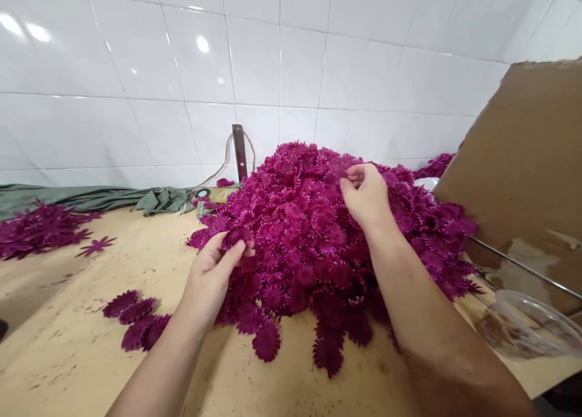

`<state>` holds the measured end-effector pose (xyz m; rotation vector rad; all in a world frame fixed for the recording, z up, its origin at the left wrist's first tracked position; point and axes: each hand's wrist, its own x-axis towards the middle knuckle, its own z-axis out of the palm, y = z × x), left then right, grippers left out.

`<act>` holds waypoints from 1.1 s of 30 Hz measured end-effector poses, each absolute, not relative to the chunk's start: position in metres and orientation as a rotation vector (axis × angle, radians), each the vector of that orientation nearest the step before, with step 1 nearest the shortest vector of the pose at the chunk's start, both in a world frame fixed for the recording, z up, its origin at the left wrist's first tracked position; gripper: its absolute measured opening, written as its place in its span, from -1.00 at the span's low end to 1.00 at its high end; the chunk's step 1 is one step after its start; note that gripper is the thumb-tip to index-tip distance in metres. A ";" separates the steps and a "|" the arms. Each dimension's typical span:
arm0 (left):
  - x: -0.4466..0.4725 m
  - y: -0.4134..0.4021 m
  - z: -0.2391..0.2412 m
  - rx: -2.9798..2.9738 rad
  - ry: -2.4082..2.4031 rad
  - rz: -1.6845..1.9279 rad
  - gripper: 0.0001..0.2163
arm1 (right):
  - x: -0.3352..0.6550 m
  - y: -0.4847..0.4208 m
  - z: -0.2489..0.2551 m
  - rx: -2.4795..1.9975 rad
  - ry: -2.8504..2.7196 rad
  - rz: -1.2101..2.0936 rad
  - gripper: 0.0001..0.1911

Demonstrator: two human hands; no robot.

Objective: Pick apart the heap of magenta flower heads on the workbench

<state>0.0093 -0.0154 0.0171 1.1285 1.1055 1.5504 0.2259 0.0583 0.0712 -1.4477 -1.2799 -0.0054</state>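
A large heap of purple fabric flower pieces (295,223) with frilled edges spreads over the table in front of me. My left hand (218,259) is at the heap's near left side, with thumb and fingers closed on a round purple flower piece (237,237). Over the upper right part of the heap, my right hand (367,196) is pinched at the fingertips. A purple flower piece (339,173) shows blurred at those fingertips. Several loose flower pieces (136,320) lie beside my left forearm, and others lie along the heap's near edge.
Longer-petalled purple flowers (40,226) are piled at the left, before a green cloth (91,196). A metal bar (239,153) with a cord stands by the tiled wall (254,59). At right are a cardboard sheet (518,162), a thin rod (522,265) and a clear plastic tub (536,320).
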 end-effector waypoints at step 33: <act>0.000 -0.003 0.003 1.167 1.251 1.450 -0.53 | 0.126 0.012 0.045 -1.001 -2.116 0.673 -0.92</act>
